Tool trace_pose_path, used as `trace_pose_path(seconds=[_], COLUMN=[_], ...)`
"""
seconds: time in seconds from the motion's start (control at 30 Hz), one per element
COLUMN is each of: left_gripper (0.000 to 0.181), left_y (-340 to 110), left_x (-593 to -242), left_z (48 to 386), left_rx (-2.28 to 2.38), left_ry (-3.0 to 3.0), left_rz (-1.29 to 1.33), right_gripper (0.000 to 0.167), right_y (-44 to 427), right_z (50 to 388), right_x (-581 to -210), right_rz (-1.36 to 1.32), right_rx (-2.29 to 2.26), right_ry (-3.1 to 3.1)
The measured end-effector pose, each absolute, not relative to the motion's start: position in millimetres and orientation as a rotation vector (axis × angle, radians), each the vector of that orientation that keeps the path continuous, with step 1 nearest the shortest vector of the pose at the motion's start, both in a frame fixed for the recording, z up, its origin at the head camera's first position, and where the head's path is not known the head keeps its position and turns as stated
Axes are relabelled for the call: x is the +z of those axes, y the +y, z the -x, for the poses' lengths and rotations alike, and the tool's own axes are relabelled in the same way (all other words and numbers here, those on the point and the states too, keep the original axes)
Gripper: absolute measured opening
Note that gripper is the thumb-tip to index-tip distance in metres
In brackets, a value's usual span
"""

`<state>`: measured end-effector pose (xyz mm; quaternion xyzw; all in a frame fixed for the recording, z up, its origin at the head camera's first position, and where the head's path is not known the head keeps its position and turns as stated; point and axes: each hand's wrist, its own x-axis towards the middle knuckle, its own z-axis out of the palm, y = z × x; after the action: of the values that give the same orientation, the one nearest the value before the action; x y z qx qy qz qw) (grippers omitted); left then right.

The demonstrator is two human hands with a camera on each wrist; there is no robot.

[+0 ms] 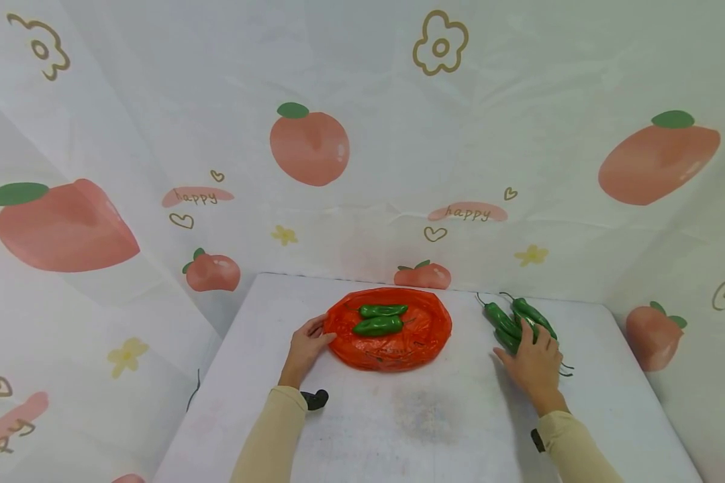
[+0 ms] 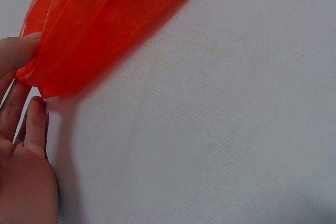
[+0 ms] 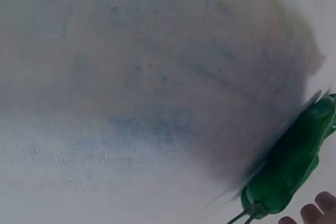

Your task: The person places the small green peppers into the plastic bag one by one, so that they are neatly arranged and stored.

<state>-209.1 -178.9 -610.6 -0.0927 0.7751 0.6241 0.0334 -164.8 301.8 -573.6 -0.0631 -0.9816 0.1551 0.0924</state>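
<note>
A red plastic bag [image 1: 425, 345] lies spread in an oval on the table, with two green peppers [image 1: 379, 326] on it. My left hand [image 1: 305, 347] pinches the bag's left edge; in the left wrist view the thumb lies over the red film [image 2: 79, 61] and the other fingers sit behind and below it. On the right lies a small pile of green chili peppers [image 1: 500, 322]. Over its near side reaches my right hand [image 1: 534, 365], fingers spread, partly hiding the pile. In the right wrist view the fingertips are beside a pepper [image 3: 286, 161], apart from it.
The white table [image 1: 362, 429] bears a greyish stain in front of the bag. Behind it and at both sides hangs a pale cloth [image 1: 362, 228] printed with fruit and flowers. A thin dark strand [image 1: 194, 390] shows at the table's left edge.
</note>
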Motion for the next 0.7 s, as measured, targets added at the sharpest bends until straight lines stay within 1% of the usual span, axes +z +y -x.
trace_pose_path(seconds=[0.3, 0.7], left_gripper=[0.055, 0.054], left_y=[-180, -179], left_x=[-612, -610], left_z=[210, 208], left_rx=[1.927, 1.922], left_ry=[2.373, 2.372], left_rz=[0.272, 0.297], right_gripper=[0.080, 0.068], right_y=[315, 323], right_z=[164, 163], right_x=[-571, -570], right_rz=[0.308, 0.408], right_rx=[0.588, 0.737], right_ry=[-2.930, -2.989])
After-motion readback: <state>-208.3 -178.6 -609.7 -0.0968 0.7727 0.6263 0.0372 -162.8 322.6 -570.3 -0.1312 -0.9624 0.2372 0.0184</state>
